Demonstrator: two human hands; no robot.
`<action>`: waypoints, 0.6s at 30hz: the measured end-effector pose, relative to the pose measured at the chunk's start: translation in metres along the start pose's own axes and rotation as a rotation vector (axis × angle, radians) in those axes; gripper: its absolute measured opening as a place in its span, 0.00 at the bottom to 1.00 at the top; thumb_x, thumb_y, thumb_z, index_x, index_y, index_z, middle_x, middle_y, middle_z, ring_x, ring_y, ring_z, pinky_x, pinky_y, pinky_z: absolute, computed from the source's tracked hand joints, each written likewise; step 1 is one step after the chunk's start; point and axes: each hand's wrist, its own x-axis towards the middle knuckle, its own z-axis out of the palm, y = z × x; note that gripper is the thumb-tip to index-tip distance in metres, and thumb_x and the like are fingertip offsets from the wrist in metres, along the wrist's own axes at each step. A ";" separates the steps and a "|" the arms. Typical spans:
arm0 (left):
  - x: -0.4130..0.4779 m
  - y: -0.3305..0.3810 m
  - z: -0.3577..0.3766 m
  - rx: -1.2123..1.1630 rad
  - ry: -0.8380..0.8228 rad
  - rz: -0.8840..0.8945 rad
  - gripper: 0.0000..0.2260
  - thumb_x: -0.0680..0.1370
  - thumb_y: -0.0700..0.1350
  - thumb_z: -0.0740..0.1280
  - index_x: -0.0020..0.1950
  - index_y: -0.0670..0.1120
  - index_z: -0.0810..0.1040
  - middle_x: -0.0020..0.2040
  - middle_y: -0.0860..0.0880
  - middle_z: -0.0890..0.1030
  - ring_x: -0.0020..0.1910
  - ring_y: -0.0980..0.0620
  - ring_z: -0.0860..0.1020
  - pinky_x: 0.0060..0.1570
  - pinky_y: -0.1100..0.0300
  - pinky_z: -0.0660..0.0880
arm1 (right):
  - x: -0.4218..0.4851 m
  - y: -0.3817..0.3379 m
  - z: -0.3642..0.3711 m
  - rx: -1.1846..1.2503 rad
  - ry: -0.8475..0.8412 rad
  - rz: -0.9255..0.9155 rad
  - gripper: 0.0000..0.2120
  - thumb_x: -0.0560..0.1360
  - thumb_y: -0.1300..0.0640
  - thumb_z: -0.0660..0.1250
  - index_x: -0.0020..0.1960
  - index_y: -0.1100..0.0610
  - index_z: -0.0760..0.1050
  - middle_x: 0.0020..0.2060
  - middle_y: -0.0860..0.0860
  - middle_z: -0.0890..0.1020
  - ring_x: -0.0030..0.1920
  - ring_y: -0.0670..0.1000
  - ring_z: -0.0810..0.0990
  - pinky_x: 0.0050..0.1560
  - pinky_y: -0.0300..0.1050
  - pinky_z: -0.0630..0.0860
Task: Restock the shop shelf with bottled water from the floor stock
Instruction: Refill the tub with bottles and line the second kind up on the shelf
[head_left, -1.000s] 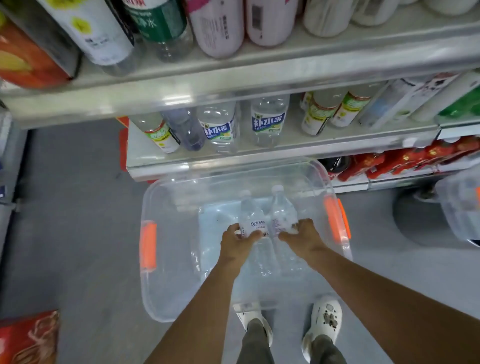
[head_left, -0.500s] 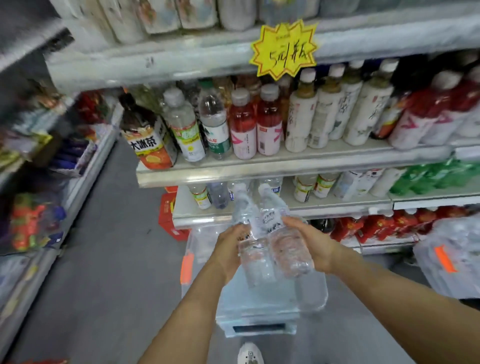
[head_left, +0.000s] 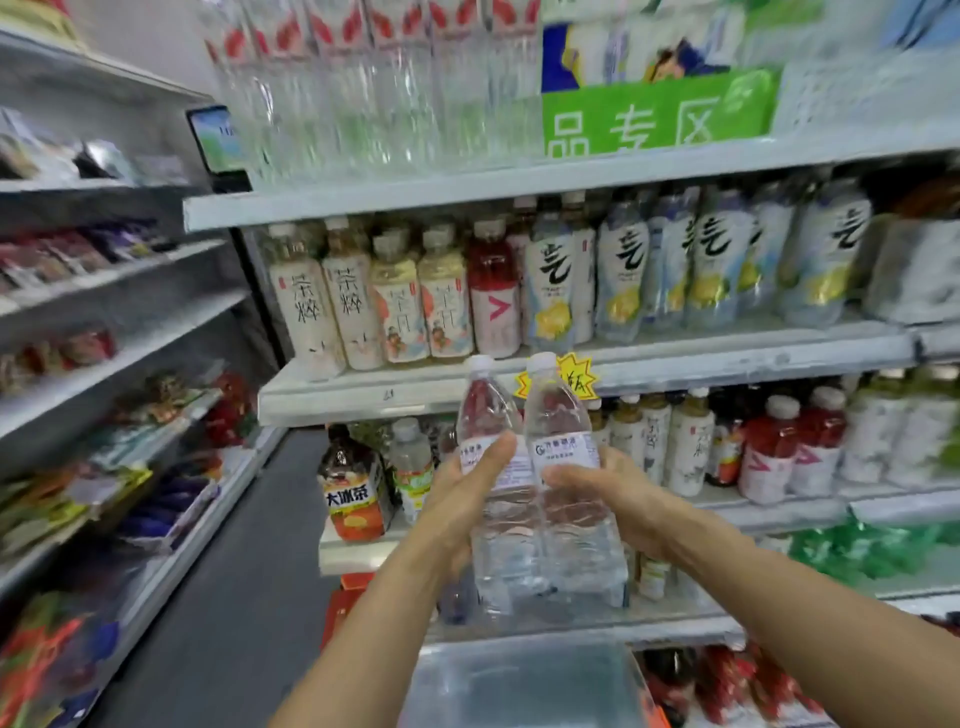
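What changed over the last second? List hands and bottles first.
The left bottle and right bottle rose out of the clear floor bin to shelf height. Nothing was taken or released: the left hand still grips the left bottle, the right hand the right one, side by side.

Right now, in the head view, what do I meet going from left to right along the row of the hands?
snack shelves → large iced tea bottle → left hand → left water bottle → right water bottle → right hand → red drink bottles
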 end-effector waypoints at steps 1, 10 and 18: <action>0.001 0.013 0.002 0.012 -0.008 0.028 0.24 0.71 0.53 0.71 0.61 0.40 0.79 0.53 0.39 0.85 0.53 0.39 0.83 0.58 0.41 0.77 | 0.000 -0.013 0.001 -0.024 0.013 -0.056 0.12 0.70 0.63 0.72 0.53 0.62 0.79 0.45 0.60 0.86 0.40 0.54 0.84 0.41 0.45 0.80; 0.037 0.117 0.024 0.075 -0.104 0.269 0.31 0.68 0.63 0.76 0.66 0.51 0.75 0.54 0.51 0.85 0.52 0.53 0.83 0.50 0.56 0.80 | 0.010 -0.152 -0.011 -0.010 0.172 -0.408 0.11 0.75 0.61 0.69 0.56 0.60 0.77 0.46 0.57 0.85 0.43 0.55 0.84 0.41 0.46 0.81; 0.081 0.203 0.054 0.069 0.031 0.450 0.19 0.74 0.59 0.70 0.61 0.52 0.76 0.51 0.54 0.82 0.48 0.57 0.79 0.46 0.57 0.75 | 0.054 -0.279 -0.046 -0.055 0.214 -0.659 0.23 0.66 0.54 0.78 0.58 0.60 0.78 0.47 0.52 0.85 0.51 0.52 0.84 0.53 0.52 0.79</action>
